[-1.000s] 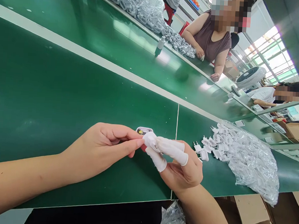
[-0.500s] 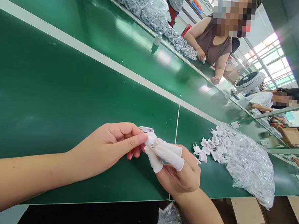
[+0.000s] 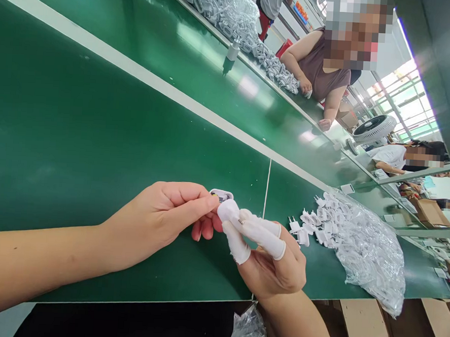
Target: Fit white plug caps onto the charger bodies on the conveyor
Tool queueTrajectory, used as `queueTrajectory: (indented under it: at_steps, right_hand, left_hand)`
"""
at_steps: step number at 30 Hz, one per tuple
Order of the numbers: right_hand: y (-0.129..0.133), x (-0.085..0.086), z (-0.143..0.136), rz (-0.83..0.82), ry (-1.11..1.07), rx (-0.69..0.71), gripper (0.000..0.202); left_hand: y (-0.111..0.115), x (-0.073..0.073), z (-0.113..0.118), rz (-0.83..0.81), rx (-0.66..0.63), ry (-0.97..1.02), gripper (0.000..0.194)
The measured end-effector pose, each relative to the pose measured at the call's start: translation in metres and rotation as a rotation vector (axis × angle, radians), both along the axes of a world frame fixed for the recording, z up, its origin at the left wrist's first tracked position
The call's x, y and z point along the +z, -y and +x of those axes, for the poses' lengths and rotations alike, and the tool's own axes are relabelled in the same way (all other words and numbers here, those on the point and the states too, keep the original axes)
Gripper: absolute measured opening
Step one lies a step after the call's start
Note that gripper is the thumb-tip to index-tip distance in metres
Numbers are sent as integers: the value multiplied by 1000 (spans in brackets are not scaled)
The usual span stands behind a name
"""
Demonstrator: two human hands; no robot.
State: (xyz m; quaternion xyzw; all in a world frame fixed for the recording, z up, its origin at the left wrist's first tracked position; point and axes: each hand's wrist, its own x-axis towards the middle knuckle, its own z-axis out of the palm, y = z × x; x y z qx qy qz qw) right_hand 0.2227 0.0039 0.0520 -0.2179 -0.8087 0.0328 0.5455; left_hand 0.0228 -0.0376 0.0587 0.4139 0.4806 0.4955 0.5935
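Observation:
My left hand (image 3: 180, 209) is closed, its thumb and fingertips pinching a small white charger housing (image 3: 228, 193). Inside its open end, dark and yellow parts show. My right hand (image 3: 269, 247) wears white finger cots on the thumb and two fingers. Those fingers are closed on a white plug cover (image 3: 228, 210), with a small metal pin showing at the fingertips. The cover lies right against the housing, partly hidden by my fingers; whether the two are joined I cannot tell. Both hands are above the green table (image 3: 97, 145).
Several white plug pieces (image 3: 301, 231) lie right of my hands, spilling from a clear plastic bag (image 3: 376, 254). One white plug (image 3: 233, 49) stands across the table. Beyond, a co-worker (image 3: 322, 67) sits by another heap (image 3: 277, 70). Cardboard boxes (image 3: 364, 319) stand below the front edge.
My right hand has shifted slightly right with the plug cover, which has turned a little. More of the housing's inside now shows. The camera view has moved slightly.

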Motion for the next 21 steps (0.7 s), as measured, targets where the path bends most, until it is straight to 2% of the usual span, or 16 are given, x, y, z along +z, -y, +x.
queueTrajectory:
  at_steps: [4,10,17,21]
  right_hand:
    - [2,-2,1,17,24,-26,53]
    - [-4,-3,1,-2,29,-44,54]
    - [-8,-3,-1,1,-60,10,43]
    - [-8,-6,-2,-13,-78,19,49]
  left_hand:
    - [2,3,4,-38,30,14,32]
    - [-1,0,1,-17,3,-46,38]
    - [-10,-15,-10,51,-127,76,28]
    - [-12,-16,-7,-5,-74,155,17]
